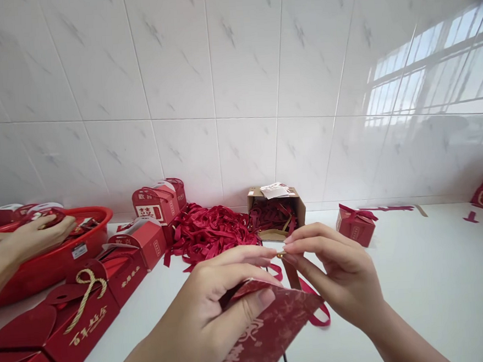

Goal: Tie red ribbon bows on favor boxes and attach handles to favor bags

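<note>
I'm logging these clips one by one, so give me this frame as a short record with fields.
left hand: holds dark red printed paper item, fingers near small gold piece
right hand: fingers at the small gold piece
behind hands: red ribbon pile, cardboard box with ribbon inside
left side: row of red gift boxes, red basin, co-worker's hand at basin
right side: small red box with ribbon on top
</note>
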Demonstrator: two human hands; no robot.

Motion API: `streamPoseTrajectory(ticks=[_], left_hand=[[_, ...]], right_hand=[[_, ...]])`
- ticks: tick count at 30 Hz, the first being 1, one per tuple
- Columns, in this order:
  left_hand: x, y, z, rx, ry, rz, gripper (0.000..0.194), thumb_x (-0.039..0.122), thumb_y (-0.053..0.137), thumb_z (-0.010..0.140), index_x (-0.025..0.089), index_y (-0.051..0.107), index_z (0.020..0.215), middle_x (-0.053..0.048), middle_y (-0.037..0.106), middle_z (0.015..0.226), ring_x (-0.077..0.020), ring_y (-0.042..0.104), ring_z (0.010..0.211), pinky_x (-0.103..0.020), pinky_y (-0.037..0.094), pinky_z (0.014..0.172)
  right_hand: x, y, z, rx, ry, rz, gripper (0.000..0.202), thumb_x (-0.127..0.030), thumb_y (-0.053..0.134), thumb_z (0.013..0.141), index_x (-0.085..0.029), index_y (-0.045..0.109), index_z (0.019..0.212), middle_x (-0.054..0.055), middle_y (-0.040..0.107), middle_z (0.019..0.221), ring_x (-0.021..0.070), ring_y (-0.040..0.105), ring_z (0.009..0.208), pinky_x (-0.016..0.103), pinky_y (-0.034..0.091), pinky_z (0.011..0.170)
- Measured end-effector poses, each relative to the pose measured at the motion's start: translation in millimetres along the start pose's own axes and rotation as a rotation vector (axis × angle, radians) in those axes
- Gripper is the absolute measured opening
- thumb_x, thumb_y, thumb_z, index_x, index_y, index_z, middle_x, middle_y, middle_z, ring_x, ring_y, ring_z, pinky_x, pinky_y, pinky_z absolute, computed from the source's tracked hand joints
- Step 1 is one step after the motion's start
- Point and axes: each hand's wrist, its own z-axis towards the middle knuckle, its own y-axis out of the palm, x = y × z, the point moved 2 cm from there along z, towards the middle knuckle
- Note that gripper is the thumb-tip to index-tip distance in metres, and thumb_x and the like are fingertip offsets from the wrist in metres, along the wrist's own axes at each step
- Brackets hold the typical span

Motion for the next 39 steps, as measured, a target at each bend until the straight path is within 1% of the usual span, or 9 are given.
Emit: streamPoseTrajectory(ticks=[4,10,15,19,22,29,32,35,39], left_hand=[[4,-3.2,-3,0.018,0.063,-0.004,0.019,0.024,0.058,0.088,0.034,0.073,0.091,0.006,0.069,0.109,-0.0107,0.064,0.103,-0.016,0.049,0.092],[6,-2.1,-3,0.047,0.043,-0.01,0.018,0.024,0.06,0.085,0.034,0.073,0.092,0.005,0.07,0.113,-0.0144,0.063,0.109,-0.022,0.048,0.098],[4,-3.5,-4,0.054,0.036,-0.009,0.017,0.025,0.061,0.085,0.036,0.073,0.091,0.007,0.07,0.113,-0.0138,0.064,0.107,-0.023,0.049,0.098],[6,-2.3,-3,-0.002,0.008,-0.012,0.017,0.029,0.059,0.086,0.036,0.074,0.093,0.006,0.069,0.117,-0.0165,0.062,0.113,-0.027,0.048,0.101],[6,-0.1,0,-0.057,-0.01,-0.048,0.017,0.03,0.059,0.086,0.035,0.074,0.092,0.004,0.068,0.119,-0.0172,0.061,0.115,-0.028,0.047,0.101],[-6,-14.2,-1,0.069,-0.024,-0.112,0.014,0.03,0.061,0.085,0.034,0.073,0.092,0.004,0.067,0.119,-0.0195,0.061,0.115,-0.031,0.047,0.101],[-7,-21.0,-6,0.038,-0.005,-0.034,0.012,0.03,0.062,0.084,0.033,0.074,0.087,0.004,0.067,0.12,-0.0205,0.061,0.113,-0.031,0.047,0.102],[-2,-15.7,-11,-0.037,0.05,-0.024,0.01,0.031,0.065,0.081,0.033,0.075,0.082,0.003,0.069,0.117,-0.0219,0.06,0.116,-0.028,0.051,0.095],[7,1.4,-18,-0.029,0.07,-0.178,0.013,0.033,0.063,0.083,0.032,0.076,0.081,0.001,0.069,0.115,-0.0205,0.061,0.114,-0.022,0.054,0.085]], right_hand=[[0,0,0,-0.018,0.044,0.045,0.025,-0.004,0.058,0.083,-0.024,0.066,0.096,0.004,0.067,0.084,0.0168,0.065,0.08,0.03,0.054,0.065],[-2,3,0,-0.096,0.106,0.119,0.021,-0.008,0.057,0.086,-0.024,0.065,0.097,0.0,0.067,0.066,0.0145,0.062,0.057,0.03,0.05,0.055],[-1,3,0,-0.114,0.196,0.239,0.016,-0.012,0.064,0.083,-0.023,0.069,0.094,0.003,0.073,0.078,0.0162,0.067,0.072,0.027,0.055,0.061],[2,5,1,-0.032,0.285,0.32,0.019,-0.013,0.076,0.072,-0.023,0.072,0.088,0.001,0.074,0.074,0.0142,0.069,0.068,0.023,0.058,0.062],[5,5,1,0.024,0.296,0.271,0.015,-0.013,0.077,0.071,-0.022,0.073,0.082,0.0,0.073,0.071,0.0131,0.068,0.065,0.021,0.058,0.06],[9,-3,2,0.034,0.252,0.254,0.014,-0.011,0.071,0.077,-0.023,0.07,0.084,0.002,0.071,0.077,0.0146,0.067,0.072,0.024,0.057,0.063],[6,-7,2,-0.138,0.153,0.321,0.019,-0.007,0.064,0.082,-0.025,0.07,0.088,0.002,0.072,0.081,0.015,0.068,0.079,0.026,0.058,0.068],[2,-8,-2,-0.348,0.067,0.444,0.028,-0.006,0.056,0.086,-0.027,0.071,0.098,0.004,0.072,0.087,0.0148,0.069,0.079,0.025,0.058,0.066],[1,-8,-6,-0.426,0.059,0.548,0.034,-0.008,0.056,0.088,-0.032,0.07,0.108,0.005,0.071,0.09,0.0152,0.069,0.077,0.025,0.058,0.063]])
